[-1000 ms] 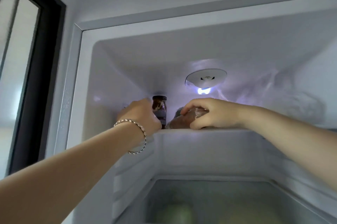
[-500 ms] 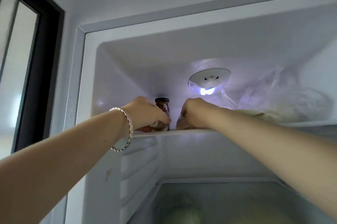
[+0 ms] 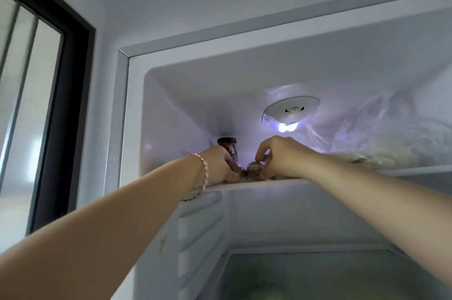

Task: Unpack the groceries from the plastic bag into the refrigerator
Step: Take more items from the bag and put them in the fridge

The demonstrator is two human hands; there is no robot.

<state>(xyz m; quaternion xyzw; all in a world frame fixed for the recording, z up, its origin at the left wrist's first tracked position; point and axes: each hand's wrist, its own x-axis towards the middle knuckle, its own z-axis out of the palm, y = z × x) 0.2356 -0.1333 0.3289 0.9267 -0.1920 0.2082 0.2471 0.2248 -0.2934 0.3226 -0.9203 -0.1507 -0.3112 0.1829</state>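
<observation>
I look up into the open refrigerator at its top shelf (image 3: 247,185). A wrapped brownish food packet (image 3: 254,169) lies on the shelf between my two hands. My left hand (image 3: 216,165), with a bracelet on the wrist, curls its fingers round the packet's left end. My right hand (image 3: 281,156) pinches its right end from above. A dark-lidded glass jar (image 3: 228,146) stands upright just behind my left hand, at the back left corner. Most of the packet is hidden by my fingers.
A crumpled clear plastic bag (image 3: 371,133) with pale contents fills the right side of the top shelf. A round lamp (image 3: 291,112) glows on the back wall. Below is a glass-covered drawer (image 3: 318,275) with green produce. A dark window frame (image 3: 71,94) stands at the left.
Both hands have pushed deeper onto the top shelf with the packet. My left hand has come down from the jar's side onto the packet's left end. The view has tilted up.
</observation>
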